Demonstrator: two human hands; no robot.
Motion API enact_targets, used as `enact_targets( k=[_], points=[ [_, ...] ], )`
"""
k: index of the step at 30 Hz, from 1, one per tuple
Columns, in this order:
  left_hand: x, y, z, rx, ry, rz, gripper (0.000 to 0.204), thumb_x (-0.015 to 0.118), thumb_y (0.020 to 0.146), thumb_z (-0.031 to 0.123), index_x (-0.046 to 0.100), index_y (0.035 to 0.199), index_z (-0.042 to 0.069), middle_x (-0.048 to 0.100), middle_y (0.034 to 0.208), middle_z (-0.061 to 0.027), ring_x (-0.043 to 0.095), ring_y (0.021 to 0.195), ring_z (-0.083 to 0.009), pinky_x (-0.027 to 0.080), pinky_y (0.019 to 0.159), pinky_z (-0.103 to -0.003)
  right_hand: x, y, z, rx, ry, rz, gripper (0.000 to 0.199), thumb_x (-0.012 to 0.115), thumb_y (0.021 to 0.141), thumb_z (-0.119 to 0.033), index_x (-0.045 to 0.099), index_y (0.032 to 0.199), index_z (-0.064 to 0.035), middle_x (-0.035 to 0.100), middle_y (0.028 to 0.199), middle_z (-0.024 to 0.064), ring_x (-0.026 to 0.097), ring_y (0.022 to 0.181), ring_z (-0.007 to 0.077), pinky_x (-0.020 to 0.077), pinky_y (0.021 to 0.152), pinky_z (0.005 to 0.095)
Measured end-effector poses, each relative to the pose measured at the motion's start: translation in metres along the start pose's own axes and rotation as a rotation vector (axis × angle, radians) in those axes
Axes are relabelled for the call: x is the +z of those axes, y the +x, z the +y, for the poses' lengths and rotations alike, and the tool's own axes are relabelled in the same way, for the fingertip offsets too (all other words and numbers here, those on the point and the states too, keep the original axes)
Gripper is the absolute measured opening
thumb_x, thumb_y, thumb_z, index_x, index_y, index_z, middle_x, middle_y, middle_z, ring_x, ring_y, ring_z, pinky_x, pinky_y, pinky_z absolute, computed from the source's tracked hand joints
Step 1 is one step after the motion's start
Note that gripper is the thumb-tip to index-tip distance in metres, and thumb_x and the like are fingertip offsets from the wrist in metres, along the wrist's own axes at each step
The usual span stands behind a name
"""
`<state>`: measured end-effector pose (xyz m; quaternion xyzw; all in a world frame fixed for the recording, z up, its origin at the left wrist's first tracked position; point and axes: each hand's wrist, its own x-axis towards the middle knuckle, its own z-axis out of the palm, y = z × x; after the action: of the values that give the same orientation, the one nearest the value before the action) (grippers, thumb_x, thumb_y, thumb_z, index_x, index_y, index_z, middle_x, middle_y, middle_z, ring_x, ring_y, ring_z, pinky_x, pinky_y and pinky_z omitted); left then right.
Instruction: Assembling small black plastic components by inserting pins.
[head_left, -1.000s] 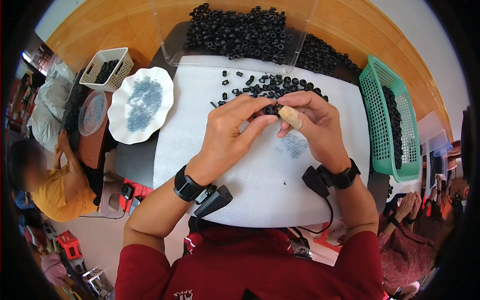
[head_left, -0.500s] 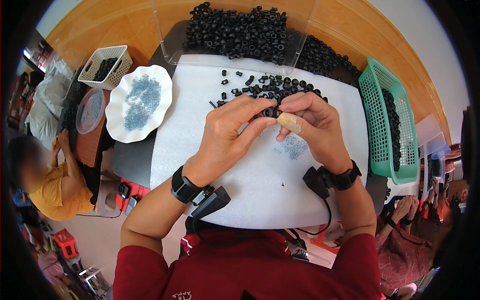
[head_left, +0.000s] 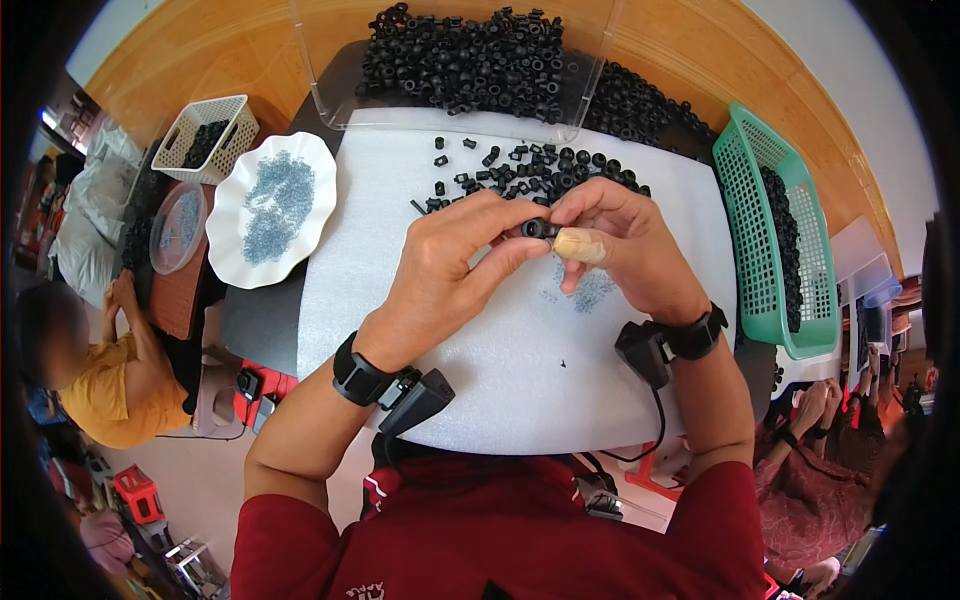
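Over the white foam sheet, my left hand pinches a small black round part with a hole through it, between thumb and forefinger. Close against its right side is my right hand, thumb and forefinger brought together; a tan wrap covers the thumb. Whatever the right fingertips hold is too small and hidden to name. Just beyond both hands, a loose scatter of black parts lies on the sheet. Small clear-bluish pieces lie in a patch below my right fingers.
A white scalloped plate of bluish pieces stands left, near a round clear tub and a cream basket. A clear bin with heaped black parts is at the back. A green basket stands right. Co-workers sit on both sides.
My hands stay together around the black part; the right hand has drawn slightly right, and the part's round opening shows more plainly. The whole view has shifted a little.
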<state>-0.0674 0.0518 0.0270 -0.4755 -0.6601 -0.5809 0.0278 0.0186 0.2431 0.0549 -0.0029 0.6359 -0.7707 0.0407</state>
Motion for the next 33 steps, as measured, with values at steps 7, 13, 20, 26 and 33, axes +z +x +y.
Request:
enact_targets(
  k=[7,13,20,26,33],
  points=[
    [-0.001,0.002,0.003,-0.045,-0.040,-0.003,0.024,0.071,0.082,0.008,0.068,0.105,0.000,0.063,0.078,-0.0093,0.059,0.064,-0.0165,0.046,0.058,-0.027,0.004,-0.001,0.001,-0.122,-0.040,0.026,0.022,0.068,0.087,-0.008,0.062,0.107,0.0002,0.064,0.101,0.0096,0.064,0.078,0.0142,0.0567,0.069,0.0291],
    [-0.002,0.001,0.002,-0.067,-0.064,-0.007,0.025,0.071,0.083,0.010,0.068,0.106,0.001,0.063,0.078,-0.0089,0.058,0.064,-0.0155,0.046,0.058,-0.027,0.005,0.000,0.001,-0.141,-0.025,0.042,0.023,0.069,0.086,-0.008,0.062,0.106,0.0008,0.064,0.100,0.0095,0.064,0.077,0.0141,0.0566,0.069,0.0290],
    [-0.003,0.002,0.006,-0.129,-0.049,-0.031,0.024,0.070,0.084,0.010,0.068,0.107,0.001,0.063,0.079,-0.0084,0.058,0.065,-0.0146,0.047,0.060,-0.026,0.001,0.000,0.000,-0.116,0.065,0.098,0.022,0.068,0.087,-0.010,0.063,0.105,0.0009,0.064,0.098,0.0092,0.064,0.075,0.0146,0.0577,0.068,0.0310],
    [-0.002,0.002,0.004,-0.182,-0.138,-0.042,0.024,0.069,0.085,0.009,0.068,0.108,0.002,0.065,0.082,-0.0083,0.060,0.069,-0.0137,0.049,0.063,-0.026,0.005,0.000,0.002,-0.166,0.002,0.072,0.020,0.067,0.087,-0.009,0.063,0.104,0.0009,0.063,0.100,0.0100,0.064,0.075,0.0145,0.0575,0.068,0.0307],
    [-0.003,0.002,0.006,-0.202,-0.163,-0.054,0.025,0.068,0.086,0.009,0.068,0.109,0.001,0.066,0.085,-0.0082,0.061,0.072,-0.0131,0.049,0.064,-0.025,0.011,-0.002,0.001,-0.217,-0.084,0.068,0.018,0.066,0.088,-0.007,0.062,0.104,0.0008,0.063,0.102,0.0096,0.063,0.077,0.0138,0.0563,0.068,0.0291]
  ],
)
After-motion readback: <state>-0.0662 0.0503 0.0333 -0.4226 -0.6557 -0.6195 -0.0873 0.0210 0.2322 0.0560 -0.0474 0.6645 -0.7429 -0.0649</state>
